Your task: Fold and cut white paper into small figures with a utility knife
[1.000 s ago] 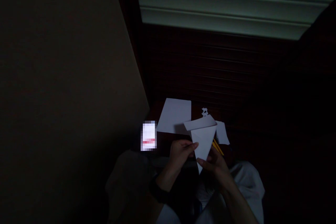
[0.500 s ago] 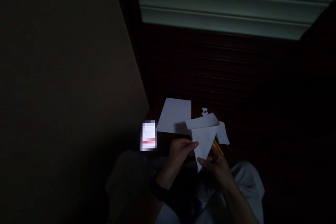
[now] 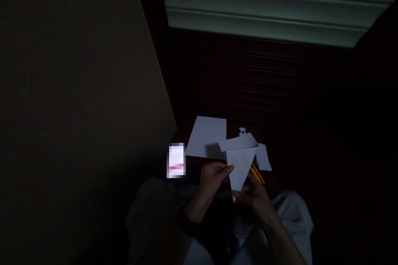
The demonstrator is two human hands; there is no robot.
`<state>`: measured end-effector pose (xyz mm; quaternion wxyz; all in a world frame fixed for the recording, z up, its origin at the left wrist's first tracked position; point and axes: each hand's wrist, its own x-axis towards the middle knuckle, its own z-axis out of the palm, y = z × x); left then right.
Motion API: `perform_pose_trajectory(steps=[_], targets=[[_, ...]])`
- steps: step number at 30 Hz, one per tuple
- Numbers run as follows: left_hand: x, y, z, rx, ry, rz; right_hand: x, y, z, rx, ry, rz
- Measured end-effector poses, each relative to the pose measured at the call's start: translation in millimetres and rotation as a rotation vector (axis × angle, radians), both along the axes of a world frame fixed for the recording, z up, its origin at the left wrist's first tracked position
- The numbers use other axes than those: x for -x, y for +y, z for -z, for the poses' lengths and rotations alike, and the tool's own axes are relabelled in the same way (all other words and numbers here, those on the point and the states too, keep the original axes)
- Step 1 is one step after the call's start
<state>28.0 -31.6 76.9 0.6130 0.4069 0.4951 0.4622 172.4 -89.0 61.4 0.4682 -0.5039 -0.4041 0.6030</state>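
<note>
A folded sheet of white paper (image 3: 241, 165) is held up between my two hands, its narrow point toward me and a wide flap across its far end. My left hand (image 3: 214, 174) pinches the left edge, thumb on top. Lower down, my right hand (image 3: 253, 194) grips the paper near its pointed tip; some of its fingers are hidden behind the sheet. Just beyond the right hand lie scissors-like yellow handles or sticks (image 3: 257, 174), too dark to tell which.
A flat white sheet (image 3: 207, 134) lies on the small dark table (image 3: 199, 165). Small paper scraps (image 3: 242, 131) are behind the folded paper, and a smaller white paper (image 3: 264, 158) is at right. A bright, blurred-out screen (image 3: 176, 160) stands at left, near the wall (image 3: 93, 91).
The folded paper has shifted slightly left. My right hand has moved a little left and toward the tip; the left hand has barely moved.
</note>
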Motion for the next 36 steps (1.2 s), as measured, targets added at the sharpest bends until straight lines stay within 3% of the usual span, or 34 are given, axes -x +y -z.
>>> perform_pose_trajectory(steps=[8, 16, 36], targets=[[1.4, 1.0, 0.6, -0.014, 0.021, 0.016, -2.5, 2.8, 1.0, -0.037, -0.031, -0.004], [2.6, -6.7, 15.4, -0.032, 0.085, 0.185, -2.1, 6.4, -4.9, -0.042, -0.043, 0.013], [1.7, -4.5, 9.4, 0.002, 0.021, 0.137, -1.9, 4.3, 3.1, 0.024, 0.066, -0.006]])
